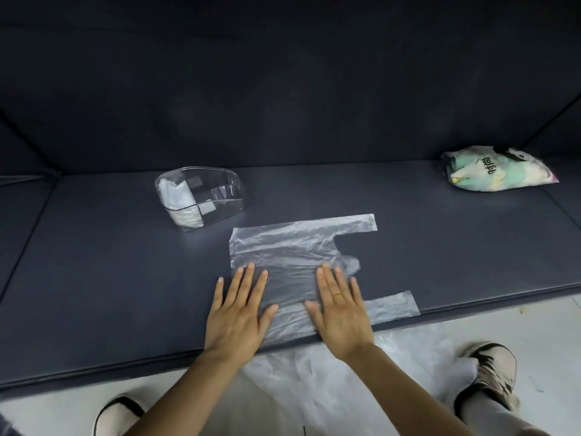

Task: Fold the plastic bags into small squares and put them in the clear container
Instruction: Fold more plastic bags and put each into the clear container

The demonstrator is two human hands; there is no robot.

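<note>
Here a dark blue sofa seat [125, 278] carries a clear, wrinkled T-shirt plastic bag [289, 247] spread flat near its front edge, its two handle strips reaching right and its near edge at the cushion's lip. Both hands lie on it palm down with straight, spread fingers, gripping nothing: the left hand [239, 313] on its left part, the right hand [341, 313] beside it. Behind and left stands the clear container [220, 199], white folded bags inside; a printed packet [496, 169] lies far right.
</note>
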